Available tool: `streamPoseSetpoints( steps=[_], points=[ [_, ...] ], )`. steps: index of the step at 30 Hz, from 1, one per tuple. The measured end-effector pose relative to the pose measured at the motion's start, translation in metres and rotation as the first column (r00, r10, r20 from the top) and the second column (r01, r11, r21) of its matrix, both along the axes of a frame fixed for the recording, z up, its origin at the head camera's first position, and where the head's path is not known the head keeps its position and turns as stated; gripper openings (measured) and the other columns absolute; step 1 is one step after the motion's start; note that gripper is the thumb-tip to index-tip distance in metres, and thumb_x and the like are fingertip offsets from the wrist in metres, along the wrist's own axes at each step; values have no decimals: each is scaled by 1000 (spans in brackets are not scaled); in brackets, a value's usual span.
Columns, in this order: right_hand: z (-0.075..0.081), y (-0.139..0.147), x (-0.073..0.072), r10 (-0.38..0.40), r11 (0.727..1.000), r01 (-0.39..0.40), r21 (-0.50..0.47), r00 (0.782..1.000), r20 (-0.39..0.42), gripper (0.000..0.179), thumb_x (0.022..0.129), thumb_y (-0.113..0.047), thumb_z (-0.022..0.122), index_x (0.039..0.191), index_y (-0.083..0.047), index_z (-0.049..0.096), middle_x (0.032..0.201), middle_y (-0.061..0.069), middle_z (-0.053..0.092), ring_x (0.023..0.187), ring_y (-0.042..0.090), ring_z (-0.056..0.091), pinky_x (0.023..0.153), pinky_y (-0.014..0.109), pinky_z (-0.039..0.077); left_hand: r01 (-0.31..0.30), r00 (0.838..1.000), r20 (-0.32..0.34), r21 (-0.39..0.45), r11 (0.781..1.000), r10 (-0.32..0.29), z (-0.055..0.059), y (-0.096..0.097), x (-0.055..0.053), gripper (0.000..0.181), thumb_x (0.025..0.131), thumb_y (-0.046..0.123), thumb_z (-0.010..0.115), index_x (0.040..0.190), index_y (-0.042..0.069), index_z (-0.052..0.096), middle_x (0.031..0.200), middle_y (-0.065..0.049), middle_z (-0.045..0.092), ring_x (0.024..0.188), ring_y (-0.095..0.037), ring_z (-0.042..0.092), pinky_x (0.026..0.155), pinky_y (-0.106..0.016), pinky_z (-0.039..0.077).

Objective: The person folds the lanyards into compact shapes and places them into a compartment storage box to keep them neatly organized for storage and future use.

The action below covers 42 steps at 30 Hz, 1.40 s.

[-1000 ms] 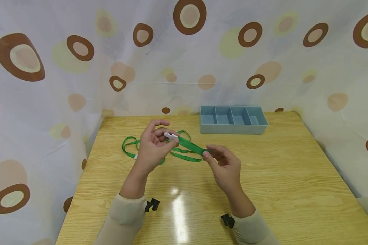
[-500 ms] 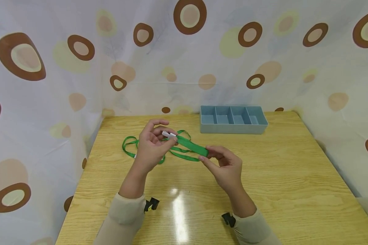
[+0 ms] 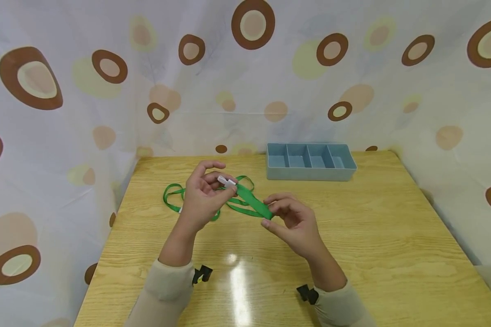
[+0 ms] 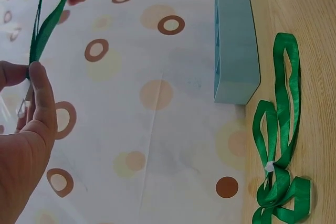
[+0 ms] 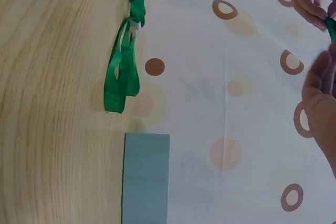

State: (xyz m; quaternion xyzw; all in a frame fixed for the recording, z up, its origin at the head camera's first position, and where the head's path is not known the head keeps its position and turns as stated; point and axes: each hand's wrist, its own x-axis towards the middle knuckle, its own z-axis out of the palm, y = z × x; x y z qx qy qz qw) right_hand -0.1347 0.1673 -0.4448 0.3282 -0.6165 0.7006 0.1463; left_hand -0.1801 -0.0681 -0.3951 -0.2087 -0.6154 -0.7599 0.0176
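Note:
A folded green lanyard (image 3: 251, 200) with a white plastic clip (image 3: 227, 182) is held above the table. My left hand (image 3: 204, 193) pinches it by the clip end between thumb and fingers, its index finger raised. At the other end, my right hand (image 3: 296, 222) has curled fingers against the fold, with the thumb just below the band. The left wrist view shows the raised band (image 4: 50, 24) running up from my left hand (image 4: 34, 129) to the right fingers, partly cut off. More green lanyard (image 5: 123, 72) lies looped on the tabletop behind, bearing a small white piece (image 5: 135, 28).
A blue-grey tray (image 3: 311, 174) with several compartments stands at the back of the wooden table (image 3: 393, 236). A patterned cloth (image 3: 245, 91) hangs close behind and at both sides. Black pieces are fixed at both sleeve cuffs.
The right hand and its end of the folded band first tilt up slightly, then drop lower and leftward. The right thumb has slid off the band's top face. My left hand keeps its pinch almost unmoved.

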Motion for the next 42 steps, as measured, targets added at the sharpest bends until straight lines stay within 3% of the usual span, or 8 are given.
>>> streamPoseSetpoints(
  steps=[4,9,13,18,23,28,36,42],
  points=[
    [2,1,-2,10,994,-20,108,996,88,23,84,15,67,104,3,62,115,21,58,106,22,62,82,25,58,4,1000,-8,-5,1000,-4,2,-2,-2,47,83,-6,70,123,7,49,98,-14,71,88,-26,71,77,-37,61],
    [7,1,-7,-44,983,34,180,998,51,34,83,13,69,114,2,64,120,21,59,110,23,60,87,28,55,1,1000,-29,-11,1000,-1,6,-3,-4,49,82,-5,72,124,7,49,97,-16,73,88,-28,73,77,-35,61],
    [16,-5,-12,-164,955,162,249,986,-12,39,84,7,72,119,-8,64,122,13,62,116,22,58,94,29,49,41,998,-55,-39,998,-43,7,0,-4,51,83,-4,73,125,9,48,100,-26,71,89,-29,73,78,-35,61],
    [33,-21,-15,-275,932,289,217,957,-94,31,82,9,73,108,-7,70,108,13,68,105,20,63,92,28,51,110,990,-83,-61,992,-114,4,8,-2,53,83,-6,72,126,10,48,101,-28,69,88,-31,72,76,-36,61],
    [45,-32,-2,-245,946,264,187,962,-117,22,80,16,71,97,3,69,95,18,68,91,22,65,83,28,56,142,989,-20,-65,988,-144,-4,12,7,50,85,0,74,126,12,49,101,-20,71,89,-32,72,77,-39,61],
    [39,-32,10,-250,947,250,203,968,-27,18,82,16,69,96,5,68,94,19,69,88,23,66,79,26,57,161,986,51,-66,985,-158,-13,14,16,49,86,3,74,127,14,49,101,-19,71,91,-32,72,80,-42,61],
    [37,-31,6,-307,926,302,225,952,-11,14,84,9,70,96,1,72,95,16,71,85,22,66,69,22,54,136,990,64,-119,984,-129,2,18,23,56,90,1,69,137,22,46,102,-20,71,98,-34,69,83,-40,60],
    [39,-31,5,-289,940,287,185,957,-14,15,84,13,69,95,3,71,93,19,69,85,21,65,67,22,54,107,991,94,-116,988,-96,-5,17,16,69,86,7,75,142,27,40,102,-16,71,98,-30,71,84,-41,60]
  ],
)
